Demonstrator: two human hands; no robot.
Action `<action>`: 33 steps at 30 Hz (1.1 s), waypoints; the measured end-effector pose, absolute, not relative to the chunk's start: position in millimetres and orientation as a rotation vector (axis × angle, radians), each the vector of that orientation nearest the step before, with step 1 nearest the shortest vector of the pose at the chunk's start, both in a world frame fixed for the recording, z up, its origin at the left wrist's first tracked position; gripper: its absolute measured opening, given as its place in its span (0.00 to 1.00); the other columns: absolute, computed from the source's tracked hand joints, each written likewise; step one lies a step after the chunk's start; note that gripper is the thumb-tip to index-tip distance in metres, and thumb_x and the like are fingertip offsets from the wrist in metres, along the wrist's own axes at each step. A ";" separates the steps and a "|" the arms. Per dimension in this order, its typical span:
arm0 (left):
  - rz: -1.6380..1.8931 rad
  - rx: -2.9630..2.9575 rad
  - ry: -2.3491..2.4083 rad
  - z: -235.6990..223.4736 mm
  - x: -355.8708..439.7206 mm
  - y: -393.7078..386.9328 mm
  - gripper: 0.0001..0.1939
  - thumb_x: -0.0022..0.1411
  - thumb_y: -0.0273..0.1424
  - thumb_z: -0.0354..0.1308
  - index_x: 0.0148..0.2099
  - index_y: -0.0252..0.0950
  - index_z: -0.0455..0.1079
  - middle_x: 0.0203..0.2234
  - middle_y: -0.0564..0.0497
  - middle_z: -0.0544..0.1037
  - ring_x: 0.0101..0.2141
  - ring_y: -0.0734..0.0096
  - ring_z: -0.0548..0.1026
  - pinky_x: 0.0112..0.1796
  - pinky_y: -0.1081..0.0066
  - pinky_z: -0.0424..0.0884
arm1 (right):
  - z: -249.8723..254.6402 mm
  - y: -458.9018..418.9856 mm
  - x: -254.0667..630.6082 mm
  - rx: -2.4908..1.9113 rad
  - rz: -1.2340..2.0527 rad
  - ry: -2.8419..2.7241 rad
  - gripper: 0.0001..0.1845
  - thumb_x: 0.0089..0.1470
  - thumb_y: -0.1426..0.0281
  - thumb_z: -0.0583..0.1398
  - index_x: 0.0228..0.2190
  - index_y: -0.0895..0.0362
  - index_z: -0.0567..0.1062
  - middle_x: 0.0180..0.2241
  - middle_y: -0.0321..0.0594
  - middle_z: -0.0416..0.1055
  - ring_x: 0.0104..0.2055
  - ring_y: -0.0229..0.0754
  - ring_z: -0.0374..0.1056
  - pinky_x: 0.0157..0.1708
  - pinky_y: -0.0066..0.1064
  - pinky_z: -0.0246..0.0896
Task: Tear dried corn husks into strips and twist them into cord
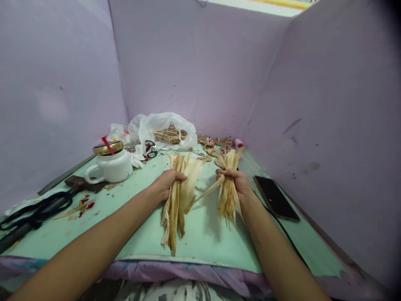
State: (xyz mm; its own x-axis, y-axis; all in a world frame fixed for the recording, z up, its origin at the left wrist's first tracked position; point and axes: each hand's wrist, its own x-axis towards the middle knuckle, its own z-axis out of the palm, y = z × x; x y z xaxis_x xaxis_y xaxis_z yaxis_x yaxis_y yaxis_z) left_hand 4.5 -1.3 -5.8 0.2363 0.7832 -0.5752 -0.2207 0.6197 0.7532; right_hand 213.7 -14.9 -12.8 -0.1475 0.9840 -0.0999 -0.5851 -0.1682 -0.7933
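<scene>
My left hand [165, 184] is closed around a thick bundle of dried corn husks [178, 196] held upright over the green table top [206, 234]. My right hand [239, 182] grips a second, thinner bundle of husks [228, 190], its strips hanging down toward the table. One loose strip reaches from the right bundle toward the left one. Both bundles sit side by side near the middle of the table.
A white mug with a gold lid [111, 163] stands at the left, with large black scissors [34, 211] nearer the edge. A plastic bag with more husks [167, 131], small scissors [153, 149] and small husk figures [216, 144] lie at the back. A dark phone [275, 197] lies at the right. Lilac walls enclose three sides.
</scene>
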 end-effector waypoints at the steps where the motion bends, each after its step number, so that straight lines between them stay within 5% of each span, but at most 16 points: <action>1: 0.756 0.594 1.141 -5.4 4.4 -1.3 0.17 0.41 0.22 0.54 0.38 0.24 0.68 0.16 0.43 0.74 0.19 0.60 0.73 0.22 0.64 0.72 | -9.5 -15.3 219.7 -0.715 1.639 -0.680 0.10 0.32 0.79 0.56 0.23 0.57 0.65 0.18 0.32 0.63 0.18 0.31 0.61 0.20 0.22 0.62; 11: 0.812 0.636 1.125 -6.6 4.8 -2.3 0.17 0.41 0.21 0.54 0.38 0.24 0.69 0.16 0.43 0.74 0.19 0.59 0.73 0.23 0.63 0.72 | -13.7 -20.1 202.0 -0.813 1.721 -0.692 0.19 0.32 0.83 0.55 0.31 0.60 0.70 0.19 0.33 0.66 0.20 0.32 0.63 0.24 0.23 0.66; 18: 0.884 0.676 1.041 -8.9 12.4 -11.2 0.18 0.39 0.18 0.56 0.37 0.24 0.69 0.18 0.44 0.75 0.21 0.57 0.75 0.26 0.61 0.73 | -26.4 -28.4 165.5 -1.050 1.753 -0.642 0.08 0.40 0.76 0.58 0.28 0.62 0.72 0.18 0.40 0.71 0.19 0.39 0.67 0.23 0.30 0.66; 24: 0.960 0.772 1.045 -9.6 15.5 -16.2 0.14 0.38 0.17 0.58 0.33 0.24 0.69 0.21 0.41 0.76 0.22 0.59 0.75 0.27 0.62 0.73 | -32.2 -32.7 158.1 -0.956 1.630 -0.853 0.20 0.33 0.76 0.64 0.34 0.62 0.72 0.24 0.42 0.75 0.24 0.44 0.70 0.28 0.35 0.67; 33: 0.884 0.804 0.966 -12.1 15.3 -18.2 0.16 0.35 0.18 0.62 0.33 0.25 0.71 0.23 0.42 0.77 0.26 0.56 0.76 0.29 0.63 0.73 | -34.5 -32.7 155.8 -0.994 1.508 -0.937 0.21 0.29 0.77 0.64 0.32 0.61 0.73 0.27 0.41 0.76 0.28 0.45 0.71 0.33 0.36 0.66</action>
State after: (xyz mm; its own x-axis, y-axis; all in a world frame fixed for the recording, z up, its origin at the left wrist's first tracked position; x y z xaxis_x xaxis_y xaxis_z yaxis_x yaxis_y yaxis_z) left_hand 15.3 -18.2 -12.1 0.2986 0.8925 -0.3381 -0.2571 0.4164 0.8721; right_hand 155.8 -32.7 -34.5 -0.1018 0.9885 -0.1122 -0.3367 -0.1404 -0.9311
